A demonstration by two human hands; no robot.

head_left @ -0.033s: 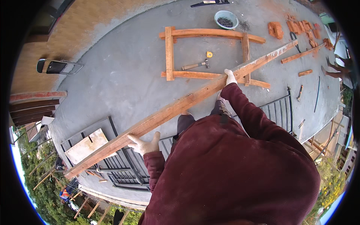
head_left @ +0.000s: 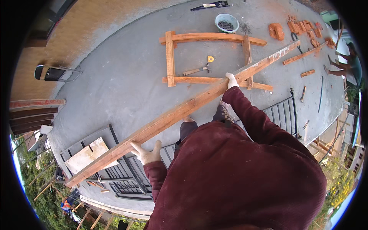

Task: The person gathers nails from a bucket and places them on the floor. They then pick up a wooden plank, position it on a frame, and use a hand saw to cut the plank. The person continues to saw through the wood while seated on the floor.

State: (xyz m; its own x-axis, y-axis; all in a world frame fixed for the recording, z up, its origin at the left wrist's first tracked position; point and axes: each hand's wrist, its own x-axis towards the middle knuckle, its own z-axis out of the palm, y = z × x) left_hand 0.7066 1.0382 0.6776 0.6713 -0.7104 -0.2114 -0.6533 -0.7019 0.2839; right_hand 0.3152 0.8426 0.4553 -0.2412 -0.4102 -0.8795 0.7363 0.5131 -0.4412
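A long wooden beam [head_left: 172, 115] slants across in front of me, from the near left to the far right. My right hand [head_left: 232, 81], in a white glove, is closed around its upper half. Farther down the beam, my left hand [head_left: 147, 153], also gloved, touches the near edge with its fingertips. Its thumb stands apart from the fingers. Beyond the beam lies a rectangular wooden frame [head_left: 170, 57] on the concrete floor, partly crossed by the beam. Inside the frame are a hammer [head_left: 197, 70] and a yellow tape measure [head_left: 210, 58].
A light-blue basin [head_left: 227, 18] of nails and a handsaw [head_left: 209, 5] lie beyond the frame. Broken bricks [head_left: 276, 31] are at far right, with a person [head_left: 347, 67] beside them. Dark metal railings [head_left: 281, 113] lie nearby. A folding chair [head_left: 55, 73] is at left.
The view has shifted slightly, so the frame and floor items appear a little farther left and lower. Both hands keep their places on the beam. More of the person at right shows.
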